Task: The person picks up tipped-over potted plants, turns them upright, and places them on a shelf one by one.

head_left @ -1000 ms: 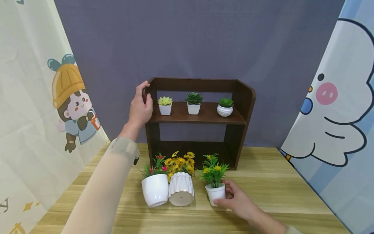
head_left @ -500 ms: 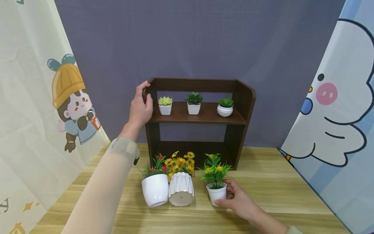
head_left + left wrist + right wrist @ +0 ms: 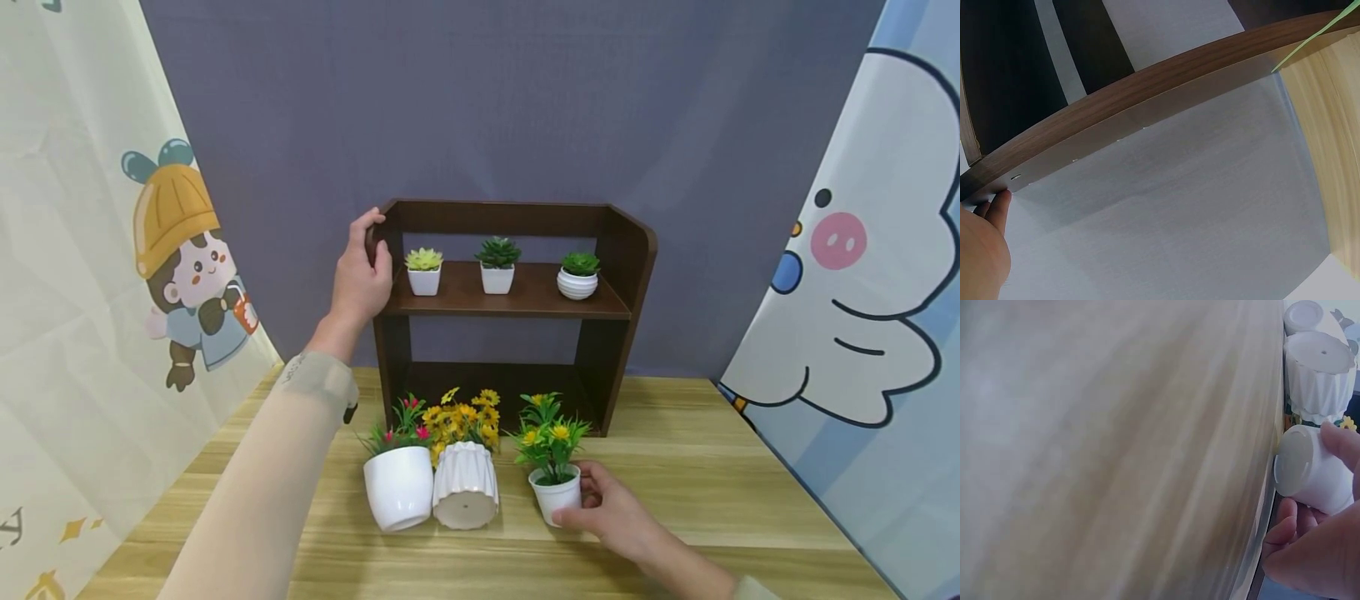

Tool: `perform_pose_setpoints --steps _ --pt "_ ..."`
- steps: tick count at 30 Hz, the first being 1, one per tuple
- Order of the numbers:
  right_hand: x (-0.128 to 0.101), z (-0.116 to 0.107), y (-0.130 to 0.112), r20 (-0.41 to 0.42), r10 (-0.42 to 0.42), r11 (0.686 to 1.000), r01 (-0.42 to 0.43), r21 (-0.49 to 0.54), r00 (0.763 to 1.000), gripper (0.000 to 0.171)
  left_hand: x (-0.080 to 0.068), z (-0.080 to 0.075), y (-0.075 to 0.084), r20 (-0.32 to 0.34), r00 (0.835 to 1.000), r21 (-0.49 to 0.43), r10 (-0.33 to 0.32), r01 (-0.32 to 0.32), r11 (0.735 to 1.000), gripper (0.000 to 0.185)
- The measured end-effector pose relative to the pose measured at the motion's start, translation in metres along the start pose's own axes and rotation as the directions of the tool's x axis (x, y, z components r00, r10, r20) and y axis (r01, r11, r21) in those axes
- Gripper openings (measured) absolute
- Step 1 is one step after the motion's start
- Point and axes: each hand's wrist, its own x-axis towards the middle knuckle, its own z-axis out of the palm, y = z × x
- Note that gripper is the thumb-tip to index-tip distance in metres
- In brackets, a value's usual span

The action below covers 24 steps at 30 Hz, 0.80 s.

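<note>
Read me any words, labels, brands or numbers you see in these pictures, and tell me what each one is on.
No readable text anywhere.
White pots, dark shelf: plain, no labels.
Left curtain: cartoon child and gold marks, cut off at the edge, not legible.
Right curtain: cartoon only.

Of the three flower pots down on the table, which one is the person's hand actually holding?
The small white pot with green leaves and yellow flowers, rightmost of the three. The right hand grips it; the smooth pot and the ribbed pot lie tipped over, untouched.
</note>
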Motion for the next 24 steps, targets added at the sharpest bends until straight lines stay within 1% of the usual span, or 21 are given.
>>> perform_pose_setpoints --steps 3,6,8,15,19,24 --pt "0.003 -0.003 0.002 0.015 -0.002 1.0 0.002 0.009 1.0 0.077 0.0 0.0 0.0 0.001 1.0 0.001 0.001 -0.001 1.0 0.044" --pt "0.006 -0.005 0.004 0.026 0.013 1.0 -0.014 0.024 1.0 0.078 0.0 0.0 0.0 0.002 1.0 0.004 0.006 -0.006 1.0 0.044" --pt "0.007 -0.006 0.004 0.029 0.029 0.999 -0.03 0.035 0.999 0.079 0.0 0.0 0.0 0.004 1.0 0.004 0.005 -0.005 1.0 0.044" --pt "0.01 -0.006 0.006 0.031 0.043 0.996 -0.045 0.081 0.999 0.082 0.0 0.001 -0.001 0.003 1.0 0.004 0.009 -0.009 1.0 0.044" --pt "0.012 -0.007 0.005 0.02 0.053 0.996 -0.054 0.075 0.998 0.085 0.001 0.001 -0.002 -0.008 1.0 0.006 0.018 -0.018 1.0 0.043" --pt "0.015 -0.007 0.004 0.029 0.054 0.996 -0.055 0.066 0.998 0.086 0.002 0.002 -0.002 -0.025 0.999 0.01 0.031 -0.031 0.999 0.043"
